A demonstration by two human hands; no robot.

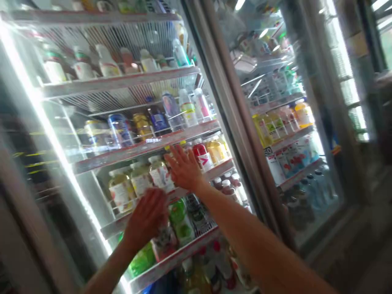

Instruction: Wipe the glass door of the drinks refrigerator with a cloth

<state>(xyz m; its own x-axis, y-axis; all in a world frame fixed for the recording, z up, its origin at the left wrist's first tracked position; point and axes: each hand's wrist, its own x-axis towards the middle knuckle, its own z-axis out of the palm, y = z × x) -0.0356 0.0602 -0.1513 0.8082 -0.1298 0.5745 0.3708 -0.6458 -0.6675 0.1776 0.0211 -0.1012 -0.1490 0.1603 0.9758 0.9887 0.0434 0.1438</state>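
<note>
Brightly lit drinks cooler (45, 122) beside glass-doored fridge (306, 122).

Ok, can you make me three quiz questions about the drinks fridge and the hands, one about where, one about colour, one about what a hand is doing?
1. Where is the right hand?
A. At the shelf with the pale yellow bottles
B. On the floor
C. On the closed glass door

2. What colour is the cap of the bottle just right of the right hand?
A. Blue
B. Red
C. Black

3. How are the right hand's fingers?
A. In a fist
B. Spread open
C. Round a cup

Answers: 1 A, it reaches in at that shelf. 2 B, the cap shows red. 3 B, the fingers are fanned out. The left hand is lower, by the green bottles.
</note>
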